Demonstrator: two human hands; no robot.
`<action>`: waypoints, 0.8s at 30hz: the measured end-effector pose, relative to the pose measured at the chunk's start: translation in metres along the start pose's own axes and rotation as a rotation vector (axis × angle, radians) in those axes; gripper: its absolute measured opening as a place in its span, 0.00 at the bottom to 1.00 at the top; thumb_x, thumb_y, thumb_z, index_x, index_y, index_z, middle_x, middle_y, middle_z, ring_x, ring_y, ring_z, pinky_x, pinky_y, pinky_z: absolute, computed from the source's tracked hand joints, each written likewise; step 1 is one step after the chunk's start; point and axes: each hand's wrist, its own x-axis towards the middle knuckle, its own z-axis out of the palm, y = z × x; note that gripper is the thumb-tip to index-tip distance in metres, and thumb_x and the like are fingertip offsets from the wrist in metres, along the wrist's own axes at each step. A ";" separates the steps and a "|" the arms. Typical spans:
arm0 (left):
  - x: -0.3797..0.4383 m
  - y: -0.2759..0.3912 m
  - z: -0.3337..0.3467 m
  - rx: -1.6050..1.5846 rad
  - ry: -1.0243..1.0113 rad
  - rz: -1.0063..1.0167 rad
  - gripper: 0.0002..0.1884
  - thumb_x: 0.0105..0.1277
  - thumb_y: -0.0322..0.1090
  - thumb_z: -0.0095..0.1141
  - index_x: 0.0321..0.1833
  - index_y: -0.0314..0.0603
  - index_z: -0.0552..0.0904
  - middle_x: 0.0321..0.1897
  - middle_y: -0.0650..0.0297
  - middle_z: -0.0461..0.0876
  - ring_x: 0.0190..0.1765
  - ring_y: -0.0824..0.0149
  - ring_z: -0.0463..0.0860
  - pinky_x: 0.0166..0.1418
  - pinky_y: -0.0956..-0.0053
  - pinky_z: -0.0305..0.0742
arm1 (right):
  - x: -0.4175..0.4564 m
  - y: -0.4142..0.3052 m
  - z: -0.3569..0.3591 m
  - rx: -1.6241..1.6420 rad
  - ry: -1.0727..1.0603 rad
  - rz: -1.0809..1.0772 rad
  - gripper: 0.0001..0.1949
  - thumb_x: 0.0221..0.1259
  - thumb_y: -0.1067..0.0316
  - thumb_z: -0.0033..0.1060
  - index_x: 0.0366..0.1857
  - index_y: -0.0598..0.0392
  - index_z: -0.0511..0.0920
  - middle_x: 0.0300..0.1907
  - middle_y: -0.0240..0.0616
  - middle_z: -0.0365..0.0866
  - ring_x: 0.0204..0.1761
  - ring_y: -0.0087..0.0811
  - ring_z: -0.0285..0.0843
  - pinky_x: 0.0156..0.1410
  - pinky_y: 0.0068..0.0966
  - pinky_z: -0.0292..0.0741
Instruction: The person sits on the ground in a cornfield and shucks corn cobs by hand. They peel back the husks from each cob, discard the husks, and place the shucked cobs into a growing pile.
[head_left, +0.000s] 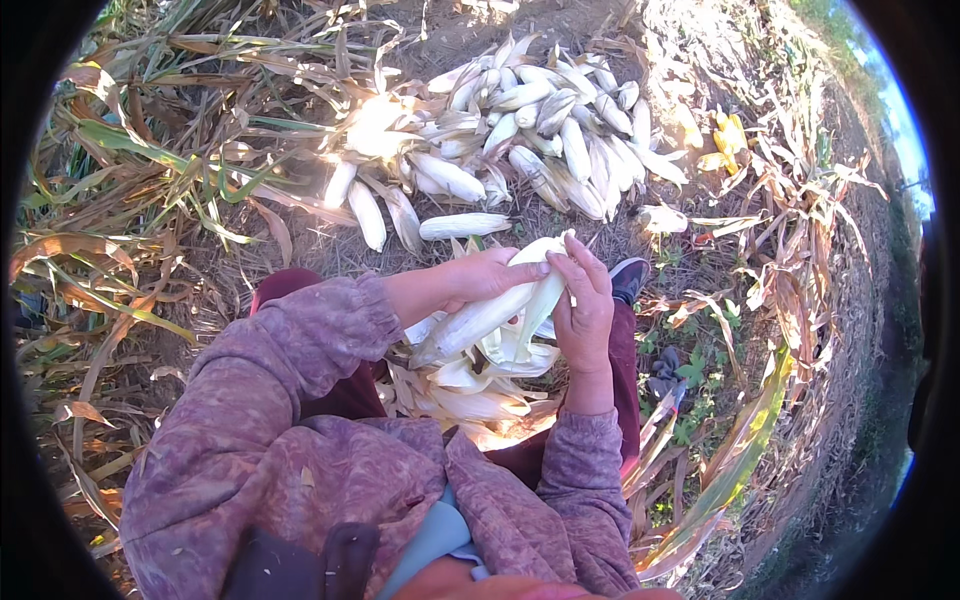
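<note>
Both of my hands are on one ear of corn in pale husk (480, 319), held aslant over my lap with its far end up and to the right. My left hand (487, 277) grips the ear near its upper part, the thumb lying across it. My right hand (583, 300) pinches a strip of husk at the upper tip, and a pale green husk leaf (541, 311) hangs below the fingers. Loose husks (480, 397) lie heaped between my legs, under the ear. A single ear in husk (465, 226) lies on the ground just beyond my hands.
A large pile of ears in husk (555, 112) lies ahead. Several yellow bare ears (727, 142) are at the right. Dry corn stalks and leaves (127, 225) cover the left; more dry stalks (795, 300) stand along the right. A dark cloth-like thing (665, 373) lies beside my right leg.
</note>
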 end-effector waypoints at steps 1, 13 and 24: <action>-0.002 0.001 0.001 0.063 -0.029 -0.027 0.33 0.73 0.59 0.54 0.69 0.39 0.68 0.49 0.59 0.82 0.46 0.70 0.85 0.46 0.73 0.83 | 0.000 0.002 0.002 0.007 0.032 -0.017 0.18 0.54 0.80 0.58 0.49 0.53 0.84 0.57 0.45 0.82 0.58 0.47 0.78 0.65 0.39 0.71; -0.005 -0.004 0.013 -0.198 -0.035 -0.123 0.33 0.73 0.67 0.45 0.57 0.39 0.73 0.35 0.59 0.80 0.30 0.64 0.86 0.32 0.70 0.84 | -0.004 0.013 -0.002 1.525 0.376 0.568 0.11 0.81 0.61 0.43 0.37 0.54 0.72 0.22 0.27 0.62 0.26 0.23 0.66 0.36 0.23 0.70; -0.016 0.056 -0.043 -0.125 0.438 0.599 0.31 0.57 0.35 0.75 0.61 0.39 0.72 0.46 0.63 0.81 0.46 0.69 0.83 0.51 0.71 0.79 | -0.047 0.027 0.029 0.011 -0.657 0.364 0.24 0.65 0.65 0.62 0.65 0.54 0.72 0.61 0.52 0.77 0.57 0.49 0.80 0.62 0.38 0.76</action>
